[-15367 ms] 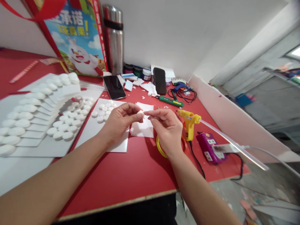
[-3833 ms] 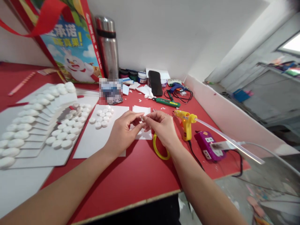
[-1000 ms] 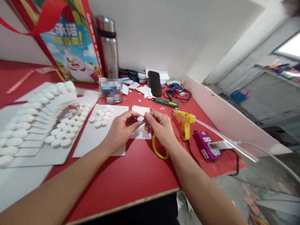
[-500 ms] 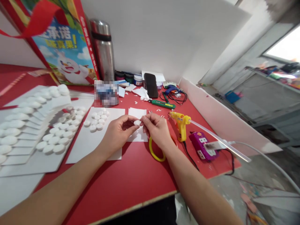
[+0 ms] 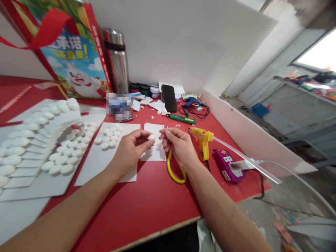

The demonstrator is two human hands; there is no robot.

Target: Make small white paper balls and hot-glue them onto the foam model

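Between the thumb and fingertips of my left hand (image 5: 132, 147) is a small white disc (image 5: 151, 137), held over a few white paper sheets (image 5: 154, 155). My right hand (image 5: 180, 145) is just to the right, thumb and fingertips pinched together; whether anything tiny is in them is hidden. Beneath that hand shows a yellow loop (image 5: 176, 179), which looks like a scissors handle, mostly covered. Left of my left hand, several more white discs (image 5: 112, 144) lie on a white board (image 5: 105, 171).
At far left, white boards (image 5: 56, 192) carry rows of white discs (image 5: 61, 160). A yellow glue gun (image 5: 203, 140) and purple power strip (image 5: 228, 166) sit on the right. Behind are a green cutter (image 5: 182, 119), a phone (image 5: 169, 98), a steel flask (image 5: 117, 63) and a gift bag (image 5: 76, 59).
My hands have moved apart. The white disc, touched by both before, stays in my left hand, and my right hand has drawn off slightly to the right.
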